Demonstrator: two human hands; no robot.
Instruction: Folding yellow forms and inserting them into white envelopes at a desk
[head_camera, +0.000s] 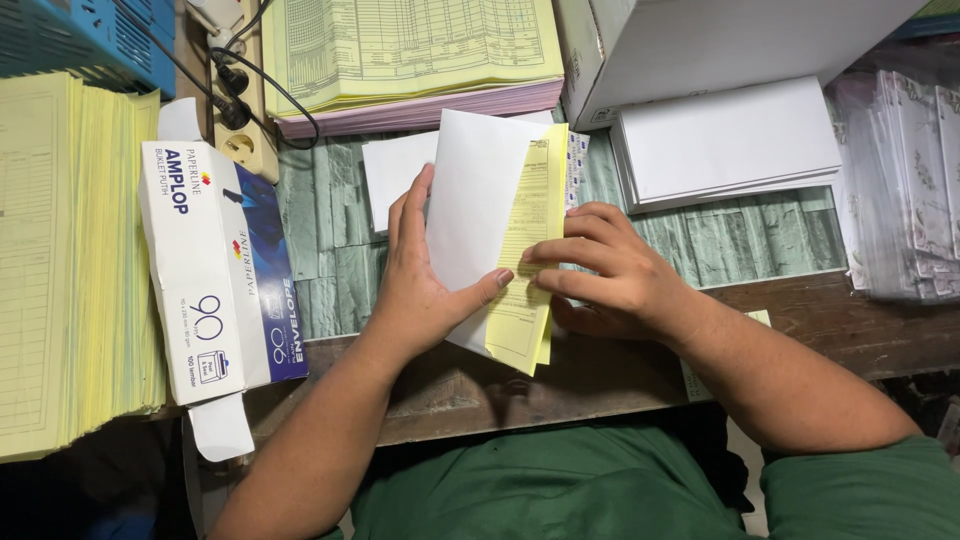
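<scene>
one worn wooden desk under green stone-pattern sheet

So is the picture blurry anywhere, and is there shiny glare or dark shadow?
Head view: mostly sharp; the left hand, right hand, white envelope and yellow paper look crisp. The plastic sleeves at the right edge show soft shine. Light is even, with dark shadow only under the table edge near the green shirt.
</scene>
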